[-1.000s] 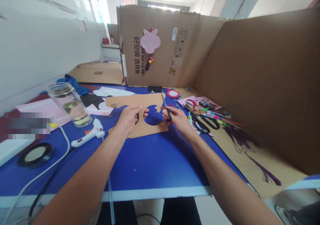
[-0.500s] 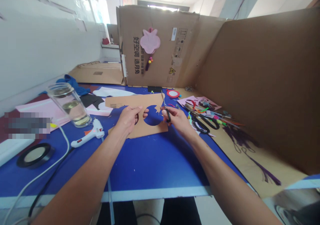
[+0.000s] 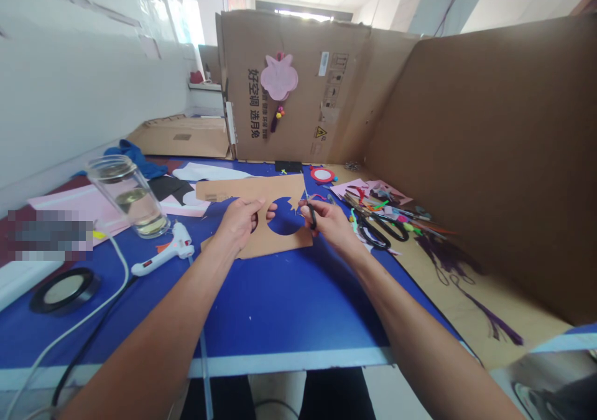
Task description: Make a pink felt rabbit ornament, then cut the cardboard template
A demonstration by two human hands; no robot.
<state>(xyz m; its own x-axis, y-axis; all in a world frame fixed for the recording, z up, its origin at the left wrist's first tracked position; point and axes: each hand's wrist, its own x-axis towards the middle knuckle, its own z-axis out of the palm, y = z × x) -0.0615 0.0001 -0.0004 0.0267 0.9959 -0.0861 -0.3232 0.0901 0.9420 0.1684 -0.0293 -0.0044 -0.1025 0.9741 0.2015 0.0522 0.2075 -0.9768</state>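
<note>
My left hand [image 3: 242,222] grips a flat sheet of brown cardboard [image 3: 254,188], its thumb on top and fingertips showing through a cut-out. The sheet has a large round hole whose right side is cut open, with a jagged edge at the upper right. My right hand [image 3: 326,221] is closed on small scissors [image 3: 312,216] with black handles, beside that jagged edge. The blades point away from me and are partly hidden by the cardboard. Blue tabletop shows through the hole.
At left are a glass jar [image 3: 135,196] of liquid, a white glue gun [image 3: 168,250] with cords, and a tape roll [image 3: 65,289]. Large scissors [image 3: 382,228], craft scraps and purple tassels [image 3: 494,314] lie at right. Tall cardboard panels [image 3: 298,90] stand behind.
The scissors in my right hand have tipped lower, so their blades now sit behind or against the cardboard's right edge instead of sticking up past it. My left hand keeps its hold.
</note>
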